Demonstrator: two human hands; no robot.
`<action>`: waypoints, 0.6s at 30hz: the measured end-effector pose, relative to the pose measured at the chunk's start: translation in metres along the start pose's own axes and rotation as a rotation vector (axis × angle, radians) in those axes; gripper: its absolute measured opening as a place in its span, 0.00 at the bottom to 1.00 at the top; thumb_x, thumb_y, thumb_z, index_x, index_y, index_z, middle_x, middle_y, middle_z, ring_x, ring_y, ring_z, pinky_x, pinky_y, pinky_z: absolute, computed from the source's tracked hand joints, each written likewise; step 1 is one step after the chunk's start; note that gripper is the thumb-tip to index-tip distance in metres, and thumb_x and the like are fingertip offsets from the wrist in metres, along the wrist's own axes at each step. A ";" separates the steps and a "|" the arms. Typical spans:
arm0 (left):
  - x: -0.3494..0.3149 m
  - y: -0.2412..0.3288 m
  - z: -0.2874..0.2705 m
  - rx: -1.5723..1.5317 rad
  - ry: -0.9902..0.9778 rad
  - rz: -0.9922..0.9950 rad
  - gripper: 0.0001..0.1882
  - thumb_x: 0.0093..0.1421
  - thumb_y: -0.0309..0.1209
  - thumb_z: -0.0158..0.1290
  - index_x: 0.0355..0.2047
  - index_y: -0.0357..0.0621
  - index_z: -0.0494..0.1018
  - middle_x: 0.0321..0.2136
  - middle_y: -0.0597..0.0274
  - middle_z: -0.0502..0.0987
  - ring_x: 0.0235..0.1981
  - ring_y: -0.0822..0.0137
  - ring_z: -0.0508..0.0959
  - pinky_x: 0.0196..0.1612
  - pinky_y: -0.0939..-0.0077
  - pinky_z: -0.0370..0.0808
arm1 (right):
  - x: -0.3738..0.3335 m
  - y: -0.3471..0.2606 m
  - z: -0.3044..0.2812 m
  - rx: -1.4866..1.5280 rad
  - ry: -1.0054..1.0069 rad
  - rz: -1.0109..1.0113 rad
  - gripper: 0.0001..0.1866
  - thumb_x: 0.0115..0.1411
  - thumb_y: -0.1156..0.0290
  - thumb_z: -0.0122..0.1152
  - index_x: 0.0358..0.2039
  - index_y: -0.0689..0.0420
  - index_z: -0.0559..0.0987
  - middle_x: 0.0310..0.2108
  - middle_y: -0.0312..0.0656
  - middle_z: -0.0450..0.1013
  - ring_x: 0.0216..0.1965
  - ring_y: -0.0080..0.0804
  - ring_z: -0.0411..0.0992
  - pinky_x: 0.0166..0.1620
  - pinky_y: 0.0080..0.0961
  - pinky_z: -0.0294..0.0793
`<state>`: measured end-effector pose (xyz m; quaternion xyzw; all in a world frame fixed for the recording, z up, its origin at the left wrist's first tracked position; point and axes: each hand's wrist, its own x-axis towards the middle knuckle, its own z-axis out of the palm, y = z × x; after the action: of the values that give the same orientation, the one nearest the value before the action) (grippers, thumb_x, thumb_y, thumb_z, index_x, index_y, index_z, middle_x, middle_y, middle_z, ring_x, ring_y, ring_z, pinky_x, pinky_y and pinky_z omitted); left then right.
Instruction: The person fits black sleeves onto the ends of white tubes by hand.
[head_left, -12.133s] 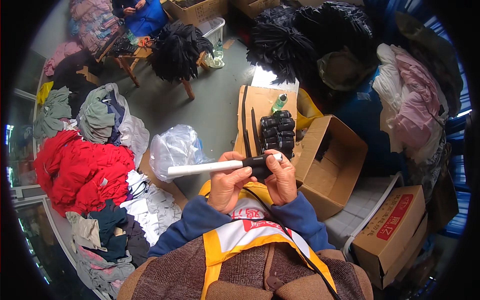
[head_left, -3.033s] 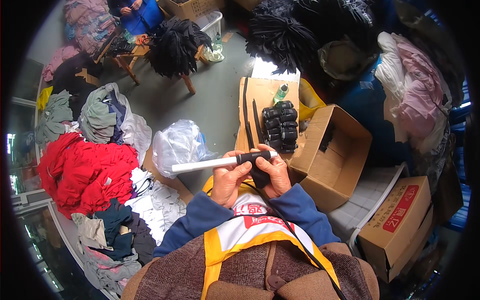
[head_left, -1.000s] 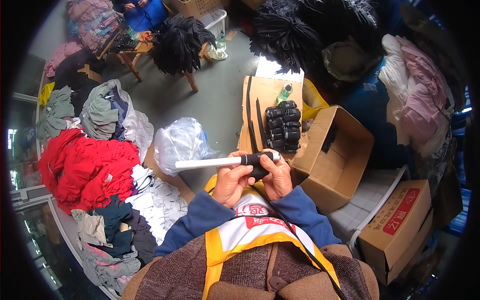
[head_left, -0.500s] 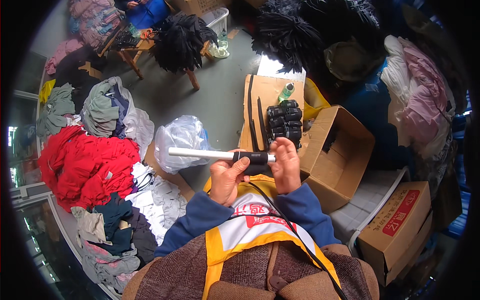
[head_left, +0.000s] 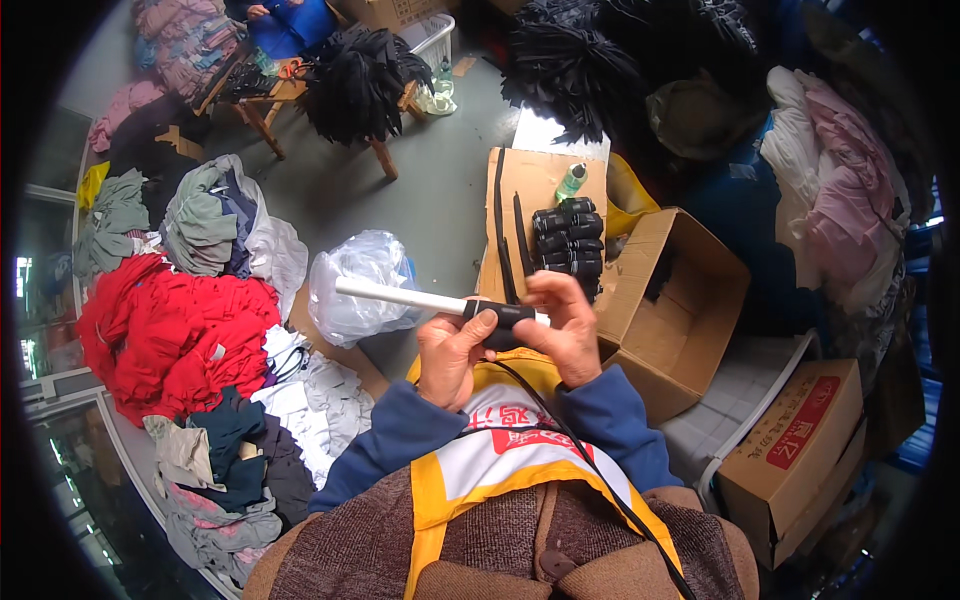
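Note:
My left hand (head_left: 450, 352) is wrapped round a white tube (head_left: 395, 296), thumb on top, where a black fabric roll (head_left: 502, 317) sits around it. The tube's longer bare end points left and slightly up. At the other end my right hand (head_left: 566, 335) is curved with thumb and fingers apart, the thumb close to the roll's right edge; its fingertips are a little blurred. Beyond my hands, several black rolls (head_left: 570, 238) lie in rows on a cardboard sheet (head_left: 508, 172), beside narrow black strips (head_left: 501, 230) and a greenish bottle (head_left: 571, 181).
Right of my hands stands an open cardboard box (head_left: 650, 335); a closed carton (head_left: 790, 425) is further right. A clear plastic bag (head_left: 360, 285) and red cloth pile (head_left: 180, 335) lie left. Black strip bundles (head_left: 365, 85) hang over a wooden bench (head_left: 265, 125); another person's hand (head_left: 258, 12) shows behind.
My right hand has turned and come in closer to the tube's right end, its thumb now by the black roll. The tube has tilted, its left end higher.

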<state>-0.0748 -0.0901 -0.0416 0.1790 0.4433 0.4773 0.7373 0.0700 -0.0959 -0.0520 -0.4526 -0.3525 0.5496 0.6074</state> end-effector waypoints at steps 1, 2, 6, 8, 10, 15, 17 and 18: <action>-0.001 -0.001 0.003 0.011 -0.003 -0.008 0.10 0.53 0.26 0.57 0.35 0.35 0.72 0.26 0.63 0.74 0.22 0.76 0.72 0.20 0.87 0.68 | -0.001 -0.002 0.003 -0.112 -0.100 -0.014 0.17 0.42 0.81 0.67 0.33 0.59 0.71 0.35 0.35 0.66 0.37 0.20 0.64 0.41 0.17 0.65; -0.002 0.000 0.003 0.013 -0.004 -0.009 0.10 0.53 0.26 0.57 0.35 0.35 0.72 0.26 0.63 0.74 0.22 0.76 0.72 0.20 0.87 0.68 | 0.000 0.007 0.000 -0.235 -0.172 -0.123 0.16 0.43 0.82 0.65 0.32 0.59 0.71 0.33 0.34 0.65 0.36 0.20 0.65 0.39 0.16 0.65; 0.001 0.005 -0.002 0.015 0.025 0.029 0.10 0.53 0.26 0.57 0.34 0.36 0.72 0.26 0.64 0.74 0.22 0.77 0.72 0.20 0.87 0.68 | 0.002 0.009 -0.016 -0.102 -0.100 -0.070 0.10 0.46 0.86 0.61 0.26 0.60 0.70 0.28 0.32 0.64 0.29 0.17 0.64 0.33 0.13 0.64; 0.002 0.007 -0.005 0.008 0.058 0.042 0.09 0.53 0.27 0.57 0.34 0.38 0.72 0.25 0.65 0.73 0.22 0.77 0.72 0.20 0.87 0.68 | 0.002 0.007 -0.027 -0.012 -0.067 0.046 0.08 0.49 0.85 0.60 0.28 0.60 0.71 0.27 0.32 0.64 0.28 0.16 0.64 0.33 0.13 0.66; 0.001 0.006 -0.004 0.006 0.069 0.044 0.08 0.53 0.27 0.57 0.33 0.38 0.72 0.25 0.66 0.73 0.21 0.77 0.72 0.20 0.87 0.68 | 0.000 -0.001 -0.017 0.045 0.062 0.113 0.11 0.50 0.82 0.61 0.34 0.59 0.71 0.30 0.32 0.67 0.30 0.16 0.66 0.36 0.13 0.68; -0.003 0.005 0.005 -0.009 0.007 0.001 0.08 0.53 0.26 0.57 0.33 0.38 0.72 0.26 0.65 0.74 0.22 0.77 0.72 0.20 0.88 0.68 | -0.008 0.011 -0.002 -0.022 -0.025 0.205 0.15 0.50 0.74 0.65 0.39 0.61 0.73 0.32 0.35 0.72 0.32 0.19 0.70 0.38 0.16 0.70; -0.002 0.005 0.005 -0.012 -0.020 0.003 0.08 0.54 0.26 0.56 0.33 0.38 0.72 0.26 0.65 0.74 0.22 0.77 0.72 0.20 0.88 0.68 | -0.009 0.010 0.000 -0.018 -0.023 0.290 0.14 0.50 0.74 0.65 0.37 0.62 0.74 0.31 0.35 0.73 0.32 0.19 0.70 0.38 0.16 0.71; -0.003 0.005 0.006 -0.017 -0.049 0.003 0.08 0.54 0.26 0.56 0.33 0.38 0.72 0.26 0.65 0.74 0.23 0.77 0.72 0.20 0.88 0.68 | -0.008 0.005 0.001 0.048 -0.010 0.276 0.13 0.50 0.75 0.64 0.36 0.62 0.75 0.30 0.35 0.73 0.31 0.18 0.70 0.37 0.16 0.71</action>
<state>-0.0730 -0.0891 -0.0338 0.1851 0.4208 0.4777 0.7486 0.0661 -0.1036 -0.0562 -0.4795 -0.2766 0.6384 0.5348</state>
